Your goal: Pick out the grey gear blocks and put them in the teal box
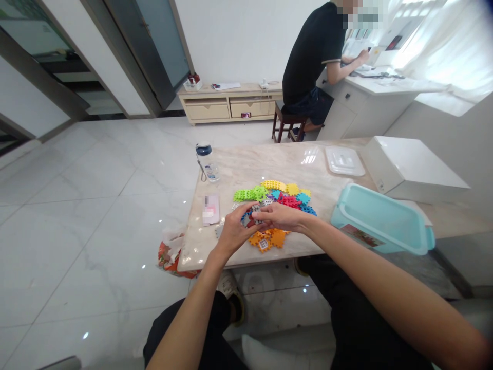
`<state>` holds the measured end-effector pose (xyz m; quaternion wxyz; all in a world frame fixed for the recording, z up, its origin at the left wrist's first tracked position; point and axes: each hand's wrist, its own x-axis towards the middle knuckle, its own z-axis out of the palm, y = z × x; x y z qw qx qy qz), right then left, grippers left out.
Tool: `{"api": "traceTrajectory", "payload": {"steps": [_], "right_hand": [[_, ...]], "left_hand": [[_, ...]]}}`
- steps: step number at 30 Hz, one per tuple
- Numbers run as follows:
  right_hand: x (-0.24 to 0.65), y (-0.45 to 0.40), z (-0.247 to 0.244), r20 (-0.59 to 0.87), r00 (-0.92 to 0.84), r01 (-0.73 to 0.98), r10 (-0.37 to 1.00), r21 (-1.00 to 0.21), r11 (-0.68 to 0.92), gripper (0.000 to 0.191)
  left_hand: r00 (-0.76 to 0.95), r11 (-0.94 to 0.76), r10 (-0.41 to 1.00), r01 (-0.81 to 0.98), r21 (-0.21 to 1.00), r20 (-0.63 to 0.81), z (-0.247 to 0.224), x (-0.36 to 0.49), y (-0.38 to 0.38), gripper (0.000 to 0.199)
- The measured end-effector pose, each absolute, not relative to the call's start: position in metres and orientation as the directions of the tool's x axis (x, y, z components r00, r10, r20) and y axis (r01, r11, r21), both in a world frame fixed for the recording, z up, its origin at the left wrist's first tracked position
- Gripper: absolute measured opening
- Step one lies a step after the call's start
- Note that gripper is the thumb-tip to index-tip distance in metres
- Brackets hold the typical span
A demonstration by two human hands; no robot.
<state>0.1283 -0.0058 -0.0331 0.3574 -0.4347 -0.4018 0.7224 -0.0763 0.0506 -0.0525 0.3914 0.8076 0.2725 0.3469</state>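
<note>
Both my hands are up over the near part of the pale marble-topped table (pixel 239 162), and they meet at a small cluster of grey, blue and dark red plastic pieces (pixel 253 216). My left hand (pixel 235 227) curls around its left side, grip closed on it, thumb underneath; my right hand (pixel 284 217) comes in from the other side, its grip pinching the same cluster with the fingertips. The fingers hide part of it, so I can't tell exactly how the pieces fit together.

Around and behind the hands, it's all colour: a lime-green row of toothed plastic pieces (pixel 249 195), a yellow row of toothed plastic pieces (pixel 273 185) farther back, red plastic lattice pieces (pixel 288 200), and blue toothed plastic pieces (pixel 308 210) over to the right. On the near side lie orange toothed plastic pieces (pixel 278 237), just below my hands.

Out left, a pink-and-white flat packet (pixel 211 213) lies flat, and a clear bottle with a dark blue lid (pixel 210 168) stands upright beyond it. Over on the right sits an open light-teal plastic bin (pixel 385 218), with a translucent plastic lid (pixel 344 161) behind it near a white box (pixel 419 164). Across the room, a person in a dark shirt (pixel 314 54) sits at a white desk (pixel 385 85).
</note>
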Motion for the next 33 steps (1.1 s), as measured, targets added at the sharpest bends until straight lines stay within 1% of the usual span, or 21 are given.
{"api": "traceTrajectory", "payload": {"steps": [3, 5, 6, 7, 8, 10, 11, 13, 16, 19, 23, 26, 28, 33], "right_hand": [[0.135, -0.007, -0.024, -0.262, -0.329, -0.001, 0.907, -0.961, -0.278, 0.052], [0.142, -0.008, -0.018, -0.167, -0.204, 0.161, 0.965, -0.978, -0.135, 0.053], [0.146, -0.01, -0.016, -0.09, -0.136, 0.259, 0.987, -0.964, -0.052, 0.057], [0.148, -0.012, -0.014, 0.001, -0.095, 0.365, 0.996, -0.93, 0.036, 0.063], [0.15, -0.014, -0.013, 0.093, -0.094, 0.469, 0.991, -0.874, 0.127, 0.068], [0.149, -0.02, -0.011, 0.232, -0.2, 0.616, 0.952, -0.726, 0.306, 0.073], [0.146, -0.023, -0.011, 0.267, -0.266, 0.649, 0.926, -0.66, 0.377, 0.074], [0.139, -0.028, -0.011, 0.301, -0.345, 0.674, 0.889, -0.579, 0.458, 0.072], [0.132, -0.03, -0.015, 0.324, -0.353, 0.678, 0.878, -0.557, 0.478, 0.064], [0.13, -0.028, -0.02, 0.312, -0.328, 0.65, 0.892, -0.61, 0.453, 0.061], [0.131, -0.026, -0.021, 0.269, -0.31, 0.595, 0.912, -0.694, 0.407, 0.062], [0.131, -0.025, -0.018, 0.257, -0.318, 0.589, 0.913, -0.701, 0.402, 0.058], [0.13, -0.024, -0.016, 0.266, -0.326, 0.595, 0.907, -0.687, 0.416, 0.058], [0.13, -0.018, -0.013, 0.263, -0.336, 0.603, 0.904, -0.678, 0.421, 0.062]], "left_hand": [[0.534, -0.46, 0.793, 0.211, 0.862, 0.292, -0.051, -0.078, 0.055, 0.053], [0.481, -0.322, 0.854, 0.187, 0.928, 0.2, -0.051, -0.078, 0.059, 0.054], [0.474, -0.228, 0.87, 0.144, 0.963, 0.135, -0.05, -0.078, 0.061, 0.054], [0.483, -0.126, 0.873, 0.091, 0.988, 0.067, -0.049, -0.078, 0.062, 0.054], [0.505, -0.025, 0.863, 0.039, 0.999, 0.002, -0.048, -0.077, 0.062, 0.053], [0.559, 0.14, 0.823, -0.027, 0.99, -0.101, -0.047, -0.076, 0.061, 0.052], [0.586, 0.196, 0.798, -0.039, 0.98, -0.137, -0.047, -0.075, 0.06, 0.052], [0.643, 0.267, 0.745, -0.042, 0.963, -0.179, -0.048, -0.073, 0.056, 0.052], [0.702, 0.306, 0.685, -0.034, 0.951, -0.195, -0.052, -0.071, 0.052, 0.051], [0.723, 0.325, 0.658, -0.022, 0.945, -0.209, -0.057, -0.071, 0.051, 0.055], [0.773, 0.421, 0.587, -0.035, 0.907, -0.243, -0.06, -0.073, 0.05, 0.062], [0.801, 0.472, 0.545, -0.05, 0.88, -0.247, -0.061, -0.074, 0.051, 0.064], [0.803, 0.479, 0.542, -0.052, 0.876, -0.248, -0.062, -0.075, 0.05, 0.065], [0.773, 0.47, 0.588, -0.088, 0.878, -0.238, -0.059, -0.075, 0.052, 0.064]]}}
